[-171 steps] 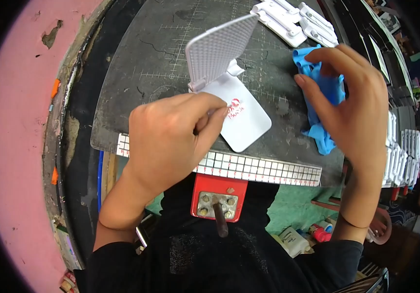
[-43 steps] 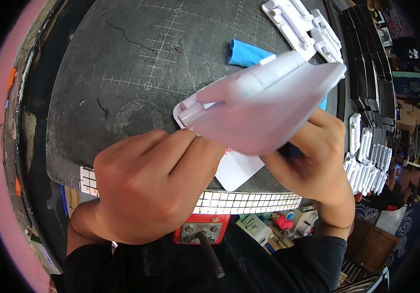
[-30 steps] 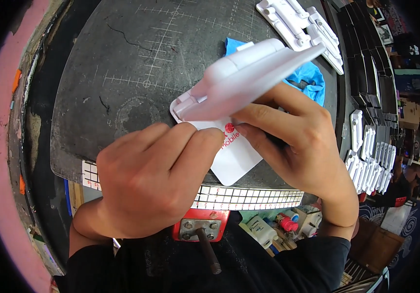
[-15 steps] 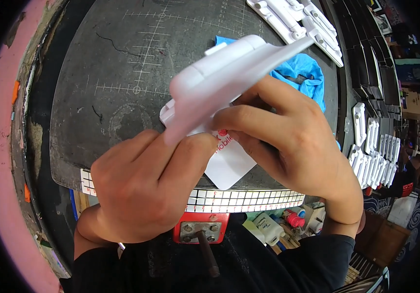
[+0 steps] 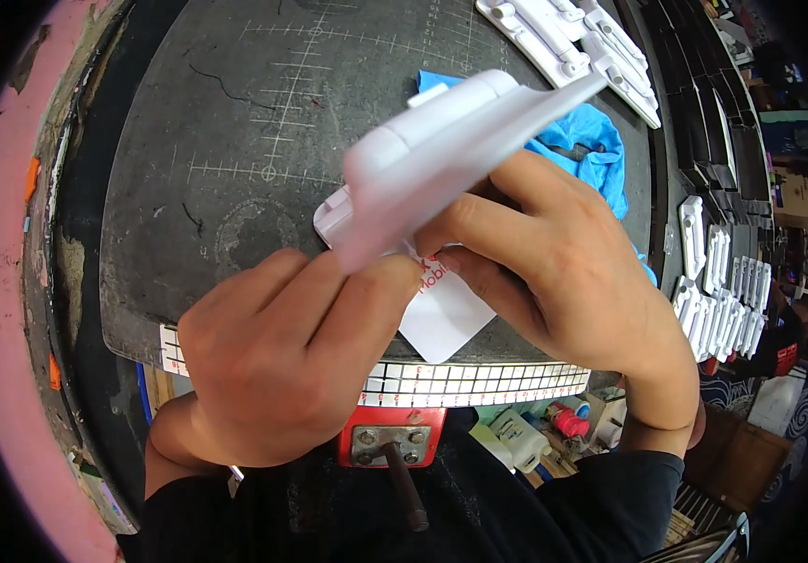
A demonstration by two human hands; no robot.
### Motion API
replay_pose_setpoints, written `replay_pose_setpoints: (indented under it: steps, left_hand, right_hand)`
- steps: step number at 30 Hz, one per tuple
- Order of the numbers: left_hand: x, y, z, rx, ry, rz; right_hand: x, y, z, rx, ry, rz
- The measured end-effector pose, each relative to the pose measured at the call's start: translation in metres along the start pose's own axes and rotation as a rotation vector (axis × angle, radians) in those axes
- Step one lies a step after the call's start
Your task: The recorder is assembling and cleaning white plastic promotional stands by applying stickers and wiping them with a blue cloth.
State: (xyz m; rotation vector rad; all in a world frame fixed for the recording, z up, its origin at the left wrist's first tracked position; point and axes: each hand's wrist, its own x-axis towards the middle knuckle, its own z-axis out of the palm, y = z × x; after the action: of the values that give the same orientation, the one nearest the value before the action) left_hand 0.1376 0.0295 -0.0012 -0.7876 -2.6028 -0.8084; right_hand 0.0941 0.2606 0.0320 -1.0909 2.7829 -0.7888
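Note:
A white plastic folding stand (image 5: 442, 141), seemingly hinged, is raised and tilted between my two hands above the dark board. Its lower flat plate (image 5: 446, 324) bears red print and points toward me. My left hand (image 5: 287, 361) is closed, its fingers gripping the near lower edge of the raised panel. With fingers curled and thumb bent in, my right hand (image 5: 578, 267) grips the stand around its middle, where the panels meet. The raised panel hides its fingertips and the joint. Behind the stand a crumpled blue cloth (image 5: 592, 155) lies on the board.
The dark board (image 5: 235, 122) has white measuring marks, and a ruled white strip (image 5: 479, 383) runs along its near edge. Below sits a red bracket (image 5: 390, 436) with a metal rod. Similar white stands (image 5: 568, 42) lie at the far right, and several more (image 5: 718, 300) beyond the right edge.
The stand's raised part has shifted slightly right. Both hands keep their grip, with only small finger movement. The whole view has also drifted a little.

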Motion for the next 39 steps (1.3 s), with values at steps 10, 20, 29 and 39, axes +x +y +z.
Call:
replay_pose_setpoints:
  steps: [10,20,29,39]
  left_hand:
    - [-0.004,-0.007,-0.012,0.07,-0.149,0.043]
    - [-0.004,-0.011,-0.012,0.015,-0.147,0.052]
    - [-0.005,-0.012,-0.017,0.014,-0.235,0.034]
    - [-0.007,-0.016,0.004,-0.013,0.001,0.039]
  right_hand:
    - [-0.001,0.001,-0.007,0.067,0.011,0.033]
    - [0.001,0.0,-0.012,-0.078,0.019,-0.025]
    - [0.002,0.012,0.016,-0.089,0.084,-0.065]
    - [-0.009,-0.005,0.011,-0.179,0.1,-0.057]
